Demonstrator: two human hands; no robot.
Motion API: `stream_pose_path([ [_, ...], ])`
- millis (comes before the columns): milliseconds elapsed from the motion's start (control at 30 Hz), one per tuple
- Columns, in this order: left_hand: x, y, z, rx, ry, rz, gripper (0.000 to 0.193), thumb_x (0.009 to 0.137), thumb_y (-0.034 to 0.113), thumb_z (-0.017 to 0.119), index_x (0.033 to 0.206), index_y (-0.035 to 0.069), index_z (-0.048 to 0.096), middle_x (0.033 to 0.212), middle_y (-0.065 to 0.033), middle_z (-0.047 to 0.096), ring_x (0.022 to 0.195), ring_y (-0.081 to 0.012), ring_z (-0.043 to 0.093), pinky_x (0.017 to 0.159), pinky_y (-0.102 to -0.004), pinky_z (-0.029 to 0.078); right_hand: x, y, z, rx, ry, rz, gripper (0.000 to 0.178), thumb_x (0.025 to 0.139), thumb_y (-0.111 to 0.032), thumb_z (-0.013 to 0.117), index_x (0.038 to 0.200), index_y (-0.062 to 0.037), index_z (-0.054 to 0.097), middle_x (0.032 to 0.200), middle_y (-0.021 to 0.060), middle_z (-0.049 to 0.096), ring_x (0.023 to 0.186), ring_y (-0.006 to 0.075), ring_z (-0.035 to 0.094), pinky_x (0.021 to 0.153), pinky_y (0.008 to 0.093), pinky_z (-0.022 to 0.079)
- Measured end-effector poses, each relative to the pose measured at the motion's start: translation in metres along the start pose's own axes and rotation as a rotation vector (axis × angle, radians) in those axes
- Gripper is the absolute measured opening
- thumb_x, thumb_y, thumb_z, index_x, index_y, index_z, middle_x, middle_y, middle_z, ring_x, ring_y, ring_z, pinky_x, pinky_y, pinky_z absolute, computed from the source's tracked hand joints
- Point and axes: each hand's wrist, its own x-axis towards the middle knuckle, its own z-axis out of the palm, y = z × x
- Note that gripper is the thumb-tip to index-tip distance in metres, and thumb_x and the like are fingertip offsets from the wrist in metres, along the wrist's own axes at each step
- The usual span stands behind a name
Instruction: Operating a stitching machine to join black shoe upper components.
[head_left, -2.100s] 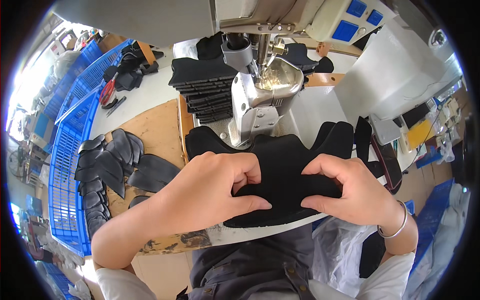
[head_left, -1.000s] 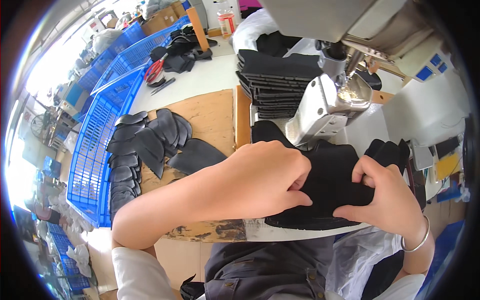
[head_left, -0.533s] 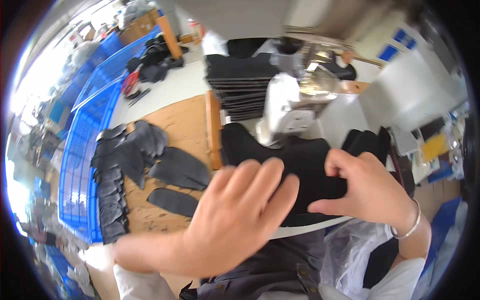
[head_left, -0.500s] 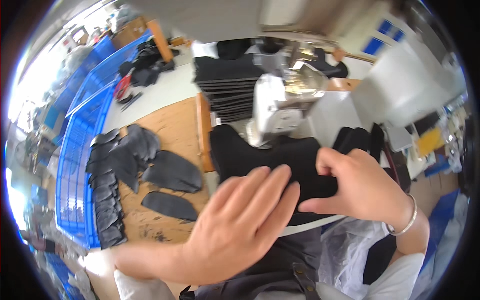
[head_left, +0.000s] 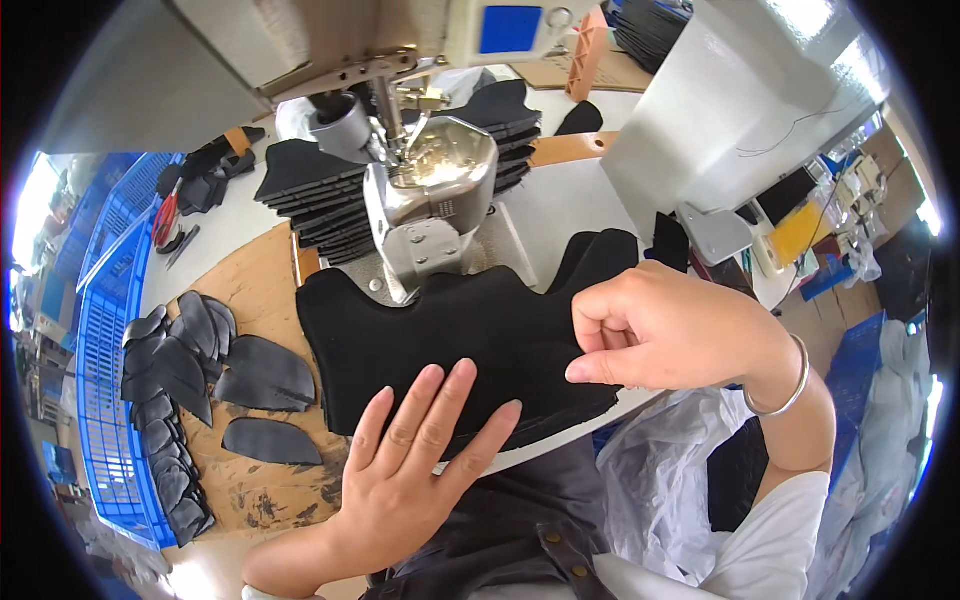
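Observation:
A black padded fabric piece (head_left: 450, 345) with a wavy far edge lies flat in front of a sewing machine's metal post (head_left: 425, 255); more black layers show at its near edge. My left hand (head_left: 420, 450) is open, its spread fingertips resting on the near part of the fabric. Over the fabric's right end, my right hand (head_left: 670, 335) is closed, fingers curled in and thumb pointing left. What lies between its fingers, if anything, is hidden. A bangle (head_left: 790, 380) circles the right wrist.
Stacked black pieces (head_left: 325, 205) stand behind the post. Dark curved pieces (head_left: 265, 375) lie on a brown board (head_left: 270, 500) at left, beside a blue basket (head_left: 110, 400). Red-handled scissors (head_left: 165, 220) lie farther back. A clear plastic bag (head_left: 650, 480) hangs at the near edge.
The view has shifted, bringing more of the machine into sight. My left hand has drawn back toward me with its fingers spread. My right hand's thumb and fingers have come closer together.

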Motion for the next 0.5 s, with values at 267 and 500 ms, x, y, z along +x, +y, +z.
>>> stream_pose_path([
  [267, 0.003, 0.002, 0.003, 0.006, 0.023, -0.006, 0.047, 0.087, 0.02, 0.053, 0.132, 0.029, 0.057, 0.137, -0.0097, 0.053, 0.125, -0.0237, 0.051, 0.107, -0.0407, 0.032, -0.001, 0.007, 0.001, -0.026, 0.032, -0.041, 0.029, 0.086, -0.021, 0.071, 0.071, -0.0025, 0.055, 0.053, 0.0051, 0.059, 0.046, 0.0143, 0.055, 0.049, 0.0287, 0.04],
  [500, 0.007, 0.003, 0.001, -0.011, 0.036, 0.012, 0.045, 0.086, 0.02, 0.054, 0.13, 0.026, 0.058, 0.134, -0.0124, 0.054, 0.121, -0.0259, 0.053, 0.104, -0.0427, 0.035, -0.008, 0.005, 0.008, -0.04, 0.098, -0.087, 0.026, 0.084, -0.019, 0.072, 0.073, -0.0034, 0.054, 0.053, 0.0043, 0.058, 0.046, 0.0159, 0.055, 0.049, 0.0293, 0.04],
])
